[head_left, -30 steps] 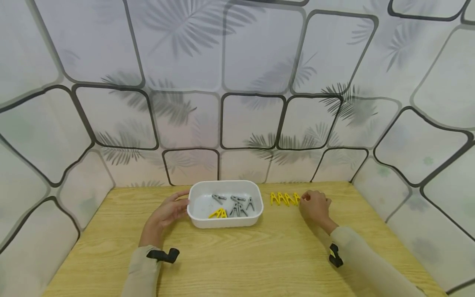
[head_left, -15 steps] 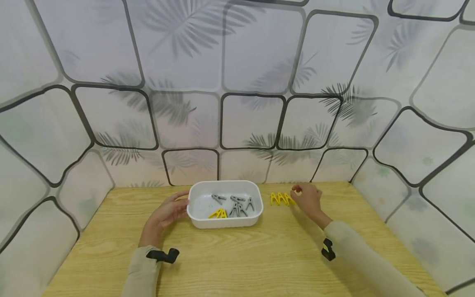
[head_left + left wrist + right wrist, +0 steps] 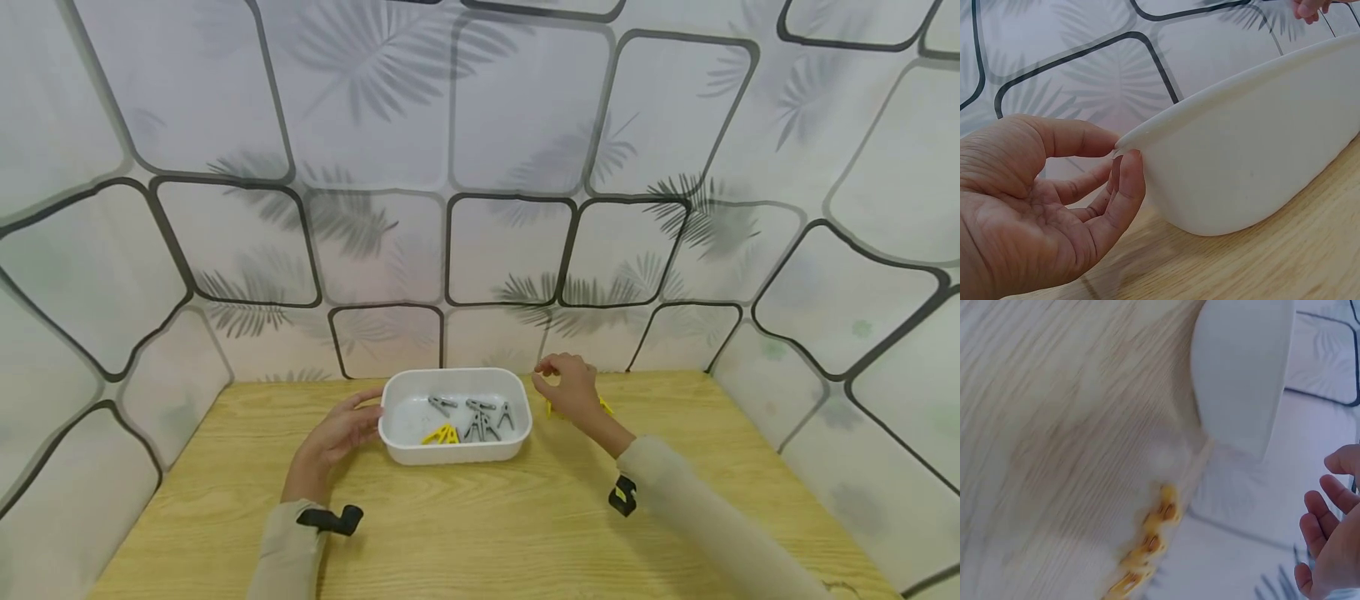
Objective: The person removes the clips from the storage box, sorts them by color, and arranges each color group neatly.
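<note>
Tray sits on the bench, long axis 9 to 3 o'clock, containing grey clips and, toward 7 o'clock, yellow clips. Left hand grips its 9 o'clock end. Right hand hovers off its 3 o'clock end, fingers bent; whether they hold anything cannot be determined. Alongside, a yellow clip row follows the same axis.

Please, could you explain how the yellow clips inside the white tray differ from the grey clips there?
The yellow clips are bright, while the grey clips are duller. The yellow clips are fewer than the grey clips. The yellow clips sit close together at the tray's near side; the grey clips spread wider. Both lie inside the white tray.
</note>
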A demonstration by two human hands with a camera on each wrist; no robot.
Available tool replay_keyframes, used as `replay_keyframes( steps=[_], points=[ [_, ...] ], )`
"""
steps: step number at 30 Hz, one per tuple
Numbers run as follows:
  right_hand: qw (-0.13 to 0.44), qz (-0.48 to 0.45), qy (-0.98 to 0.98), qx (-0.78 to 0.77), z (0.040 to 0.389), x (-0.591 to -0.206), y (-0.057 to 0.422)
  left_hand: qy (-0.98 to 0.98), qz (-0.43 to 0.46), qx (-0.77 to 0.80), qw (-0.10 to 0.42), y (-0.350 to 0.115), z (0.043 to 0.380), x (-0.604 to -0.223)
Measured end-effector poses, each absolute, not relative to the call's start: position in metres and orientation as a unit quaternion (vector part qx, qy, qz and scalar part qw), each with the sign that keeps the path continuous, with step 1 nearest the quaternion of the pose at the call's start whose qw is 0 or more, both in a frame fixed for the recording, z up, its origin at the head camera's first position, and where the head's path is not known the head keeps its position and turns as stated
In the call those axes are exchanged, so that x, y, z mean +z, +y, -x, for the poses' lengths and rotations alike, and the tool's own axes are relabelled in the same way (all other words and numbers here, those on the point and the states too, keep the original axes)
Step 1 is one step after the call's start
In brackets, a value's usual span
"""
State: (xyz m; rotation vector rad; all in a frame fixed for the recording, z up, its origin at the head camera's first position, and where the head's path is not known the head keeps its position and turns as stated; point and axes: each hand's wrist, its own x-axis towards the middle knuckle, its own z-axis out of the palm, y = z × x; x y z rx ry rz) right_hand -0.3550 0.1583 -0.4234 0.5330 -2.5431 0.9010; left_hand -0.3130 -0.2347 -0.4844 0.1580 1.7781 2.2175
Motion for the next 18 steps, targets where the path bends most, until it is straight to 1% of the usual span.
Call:
replay_keyframes(
  steps=[2,5,11,14,18],
  points=[
    [0.186,-0.214,-0.906,0.315,0.354,-0.422,0.146,0.619,-0.051,0.770,0.146,-0.235,0.313,-0.484],
    [0.159,-0.255,-0.905,0.300,0.354,-0.421,0.127,0.622,-0.046,0.768,0.146,-0.236,0.314,-0.484],
    [0.074,-0.325,-0.902,0.274,0.352,-0.421,0.097,0.625,-0.041,0.766,0.145,-0.237,0.315,-0.483],
    [0.034,-0.337,-0.903,0.264,0.351,-0.423,0.085,0.624,-0.042,0.766,0.149,-0.236,0.315,-0.484],
    [-0.013,-0.326,-0.912,0.250,0.351,-0.429,0.072,0.622,-0.042,0.768,0.151,-0.237,0.314,-0.485]
  ],
)
